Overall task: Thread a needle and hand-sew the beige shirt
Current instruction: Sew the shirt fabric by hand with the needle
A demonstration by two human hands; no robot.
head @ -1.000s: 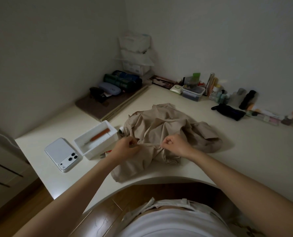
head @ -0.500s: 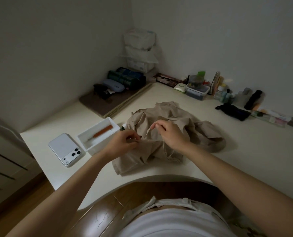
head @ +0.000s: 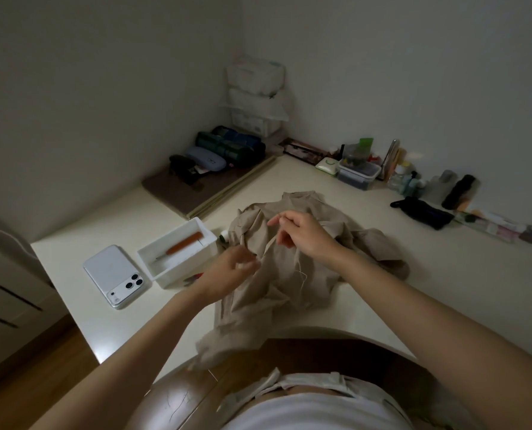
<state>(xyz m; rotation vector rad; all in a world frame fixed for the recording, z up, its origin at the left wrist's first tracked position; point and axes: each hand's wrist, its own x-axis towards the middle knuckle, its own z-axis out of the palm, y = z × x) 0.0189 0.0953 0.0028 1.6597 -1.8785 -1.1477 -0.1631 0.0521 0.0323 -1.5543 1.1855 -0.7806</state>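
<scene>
Beige shirt beneath both hands

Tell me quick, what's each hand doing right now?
Left hand: pinching a fold of the beige shirt.
Right hand: fingers curled, apparently pinching the thread; needle too small to see.

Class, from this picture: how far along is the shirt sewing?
Threading looks done: a pale thread trails from the right hand over the beige shirt. In hand: a stitch, the left hand pinching the fabric. Left: finishing the seam, extent unclear.
</scene>
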